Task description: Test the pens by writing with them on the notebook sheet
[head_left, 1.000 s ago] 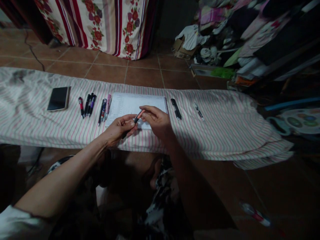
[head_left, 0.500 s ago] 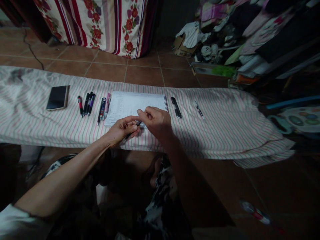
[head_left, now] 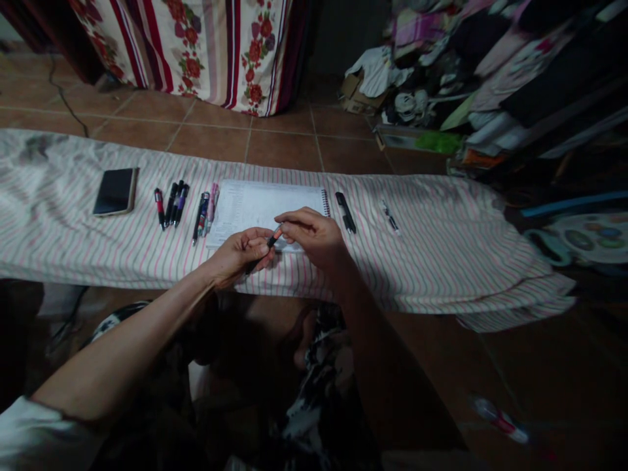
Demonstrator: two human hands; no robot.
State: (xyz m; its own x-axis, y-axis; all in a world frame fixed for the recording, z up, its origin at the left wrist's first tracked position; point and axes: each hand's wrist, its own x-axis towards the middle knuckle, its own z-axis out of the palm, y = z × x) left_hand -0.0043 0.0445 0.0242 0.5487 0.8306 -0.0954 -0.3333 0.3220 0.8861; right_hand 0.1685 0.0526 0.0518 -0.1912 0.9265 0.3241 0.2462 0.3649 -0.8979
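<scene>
My left hand (head_left: 239,254) and my right hand (head_left: 313,234) meet over the near edge of a spiral notebook (head_left: 265,203) lying on a striped cloth (head_left: 432,242). Between them is a dark pen with an orange-red end (head_left: 267,246). The left fingers wrap the pen's lower barrel; the right fingertips pinch its orange top. Left of the notebook lie several pens (head_left: 171,204) in two small groups, the second group (head_left: 205,212) nearer the notebook.
A dark phone (head_left: 115,191) rests face up at the cloth's left. A black pen (head_left: 345,212) and a thin pen (head_left: 390,218) lie right of the notebook. Floral fabric (head_left: 216,46) hangs behind; piled clothes and clutter (head_left: 471,72) fill the right. A marker (head_left: 498,418) lies on the tiled floor.
The hands closed together half a second ago, hiding the orange end; now the right fingers have drawn back slightly and the orange end shows again. The pen stays in both hands.
</scene>
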